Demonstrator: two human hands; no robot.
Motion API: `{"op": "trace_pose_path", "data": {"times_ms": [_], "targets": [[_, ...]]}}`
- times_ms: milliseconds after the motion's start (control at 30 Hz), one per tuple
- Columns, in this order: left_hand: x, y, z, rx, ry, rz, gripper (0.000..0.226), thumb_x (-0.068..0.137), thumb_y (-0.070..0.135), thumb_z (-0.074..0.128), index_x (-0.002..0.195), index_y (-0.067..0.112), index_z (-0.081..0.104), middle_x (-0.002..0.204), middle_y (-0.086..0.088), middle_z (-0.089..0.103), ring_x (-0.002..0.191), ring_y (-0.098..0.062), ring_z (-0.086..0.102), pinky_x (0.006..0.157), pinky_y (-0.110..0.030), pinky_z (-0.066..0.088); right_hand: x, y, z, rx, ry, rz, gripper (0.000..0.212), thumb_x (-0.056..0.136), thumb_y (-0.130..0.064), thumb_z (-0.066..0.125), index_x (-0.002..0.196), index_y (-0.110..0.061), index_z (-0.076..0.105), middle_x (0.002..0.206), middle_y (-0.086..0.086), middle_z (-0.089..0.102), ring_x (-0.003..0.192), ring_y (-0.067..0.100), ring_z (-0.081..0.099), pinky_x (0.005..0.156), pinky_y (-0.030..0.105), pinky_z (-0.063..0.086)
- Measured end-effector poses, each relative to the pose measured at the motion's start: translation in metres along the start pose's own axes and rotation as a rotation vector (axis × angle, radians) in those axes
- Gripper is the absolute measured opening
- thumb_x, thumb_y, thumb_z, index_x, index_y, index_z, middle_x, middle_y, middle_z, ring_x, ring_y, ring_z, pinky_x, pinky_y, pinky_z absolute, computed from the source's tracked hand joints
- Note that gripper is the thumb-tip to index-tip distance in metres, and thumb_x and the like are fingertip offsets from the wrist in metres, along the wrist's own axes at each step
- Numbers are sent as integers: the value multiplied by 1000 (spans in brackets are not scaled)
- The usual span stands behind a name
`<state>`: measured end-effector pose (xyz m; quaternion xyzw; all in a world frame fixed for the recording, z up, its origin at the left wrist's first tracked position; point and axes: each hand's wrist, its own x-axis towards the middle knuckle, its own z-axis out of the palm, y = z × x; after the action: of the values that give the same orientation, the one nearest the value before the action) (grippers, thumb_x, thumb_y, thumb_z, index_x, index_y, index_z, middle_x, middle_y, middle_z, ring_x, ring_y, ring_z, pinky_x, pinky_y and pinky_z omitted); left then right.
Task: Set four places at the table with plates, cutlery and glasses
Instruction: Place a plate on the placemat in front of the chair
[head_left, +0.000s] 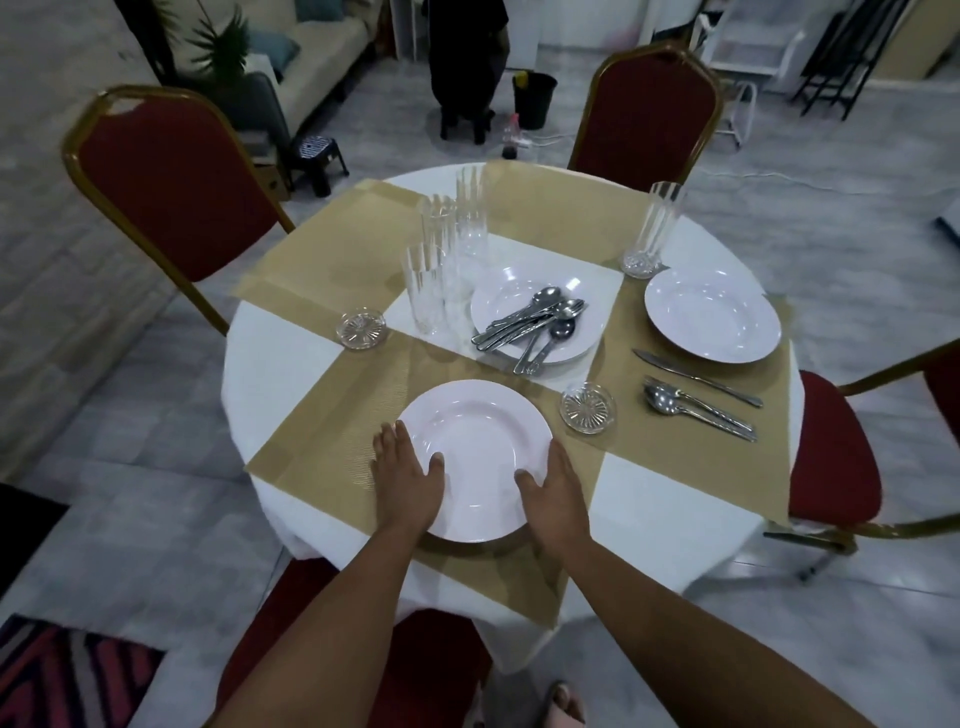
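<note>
The near plate (475, 447) rests on a gold placemat (332, 452) at the table's (270, 364) near edge. It is held at its rim by the left hand (408, 478) and right hand (553, 493), each grip narrow, thumb on the face and fingers along the outer edge. A push to the right could knock the glass coaster (588, 408) just beside it, and a pull could drag the placemat off the white-clothed round table, which is ringed by red chairs (171, 182) on a grey tiled floor (130, 519).

Head camera looks down, near the table (270, 364).
</note>
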<state>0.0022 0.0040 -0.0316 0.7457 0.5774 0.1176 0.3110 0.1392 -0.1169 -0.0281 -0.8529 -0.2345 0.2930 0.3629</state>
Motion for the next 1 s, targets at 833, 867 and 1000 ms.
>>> {"op": "trace_pose_path", "data": {"times_ms": [833,867,1000], "targets": [[-14,17,17,26,-17,7,73,98,30,41,153,9,-2,162,-7,-7,149,-21,-10,121,-41,-6,4,2,-11,-113,60,115,69,97,-35,50,156,-21,17,161,-3,27,144,26,32,112,45,35],[-14,17,17,29,-20,6,73,98,30,41,153,9,-3,162,-7,-7,149,-21,-10,121,-41,-6,4,3,-11,-112,59,118,69,97,-35,50,156,-21,17,161,-3,26,145,26,31,112,45,35],[-14,17,17,43,-18,8,74,98,31,41,153,9,-3,162,-7,-6,149,-21,-10,121,-42,-6,3,4,-11,-122,56,115,69,97,-36,50,156,-22,16,162,-3,25,145,25,31,112,44,35]]}}
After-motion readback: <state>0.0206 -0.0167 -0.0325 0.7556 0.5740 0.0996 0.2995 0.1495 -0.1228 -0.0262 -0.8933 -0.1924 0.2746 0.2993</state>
